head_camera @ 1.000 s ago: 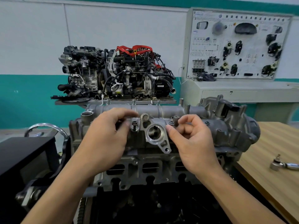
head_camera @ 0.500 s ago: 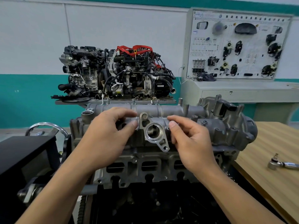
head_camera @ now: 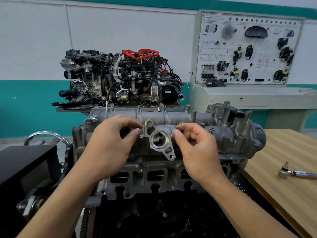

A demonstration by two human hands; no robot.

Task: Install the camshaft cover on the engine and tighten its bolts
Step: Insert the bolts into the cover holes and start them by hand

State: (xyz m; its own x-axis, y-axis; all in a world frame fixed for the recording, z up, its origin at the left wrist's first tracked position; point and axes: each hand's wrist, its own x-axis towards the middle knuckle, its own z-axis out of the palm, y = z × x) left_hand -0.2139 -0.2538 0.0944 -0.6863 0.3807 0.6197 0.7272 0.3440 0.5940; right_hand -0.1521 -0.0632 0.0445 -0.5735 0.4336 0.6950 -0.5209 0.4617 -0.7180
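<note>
The grey cast camshaft cover [head_camera: 173, 117] lies along the top of the engine [head_camera: 154, 179] in front of me. A round flanged port [head_camera: 160, 140] juts from the cover's near side. My left hand [head_camera: 109, 146] has thumb and forefinger pinched on a bolt just left of that port; the bolt itself is almost hidden. My right hand [head_camera: 197, 150] pinches another bolt just right of the port, with fingers curled over it. More bolts [head_camera: 212, 130] stand in the cover further right.
A ratchet wrench [head_camera: 295, 172] lies on the wooden table [head_camera: 283, 194] at right. A black case [head_camera: 20, 165] and a chrome ring [head_camera: 46, 134] sit at left. Behind stand a display engine [head_camera: 120, 79] on a stand and a training board [head_camera: 248, 48].
Both hands have stayed at the bolts either side of the port. The right hand's fingers have shifted from reaching forward to curling over its bolt; the left thumb has shifted slightly.
</note>
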